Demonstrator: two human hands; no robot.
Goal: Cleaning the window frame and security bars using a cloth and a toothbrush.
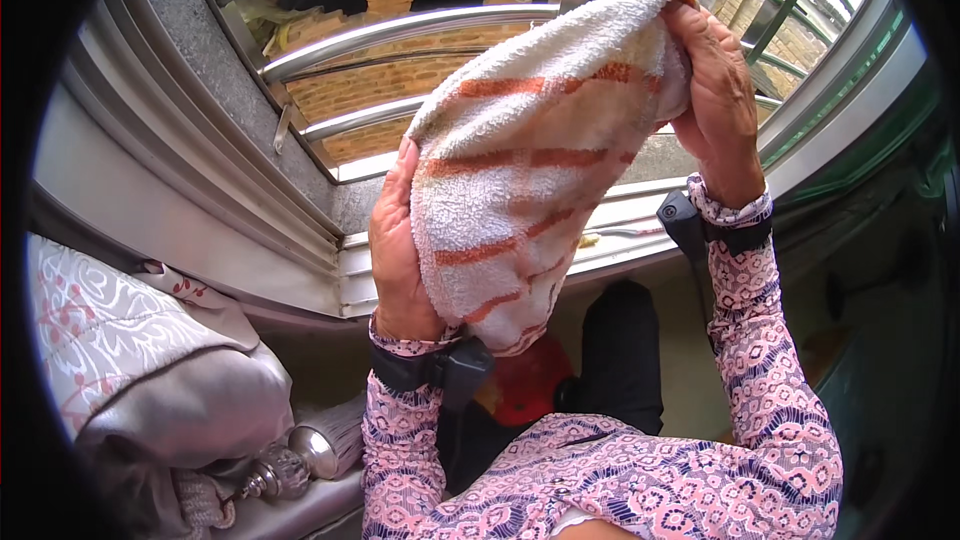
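Note:
A white terry towel with orange-brown stripes hangs between my two hands in front of the window. My left hand grips its left edge, with the fingers mostly hidden behind the cloth. Higher up and to the right, my right hand holds the folded top corner. The towel's lower end droops above my lap. Behind the cloth, on the white window track, lies a small thin-handled brush, partly covered by the towel.
Metal window bars stand beyond the sill. At the left are a metal window frame, a gathered patterned curtain and its tassel tieback. A red object sits below the towel beside my dark trouser leg.

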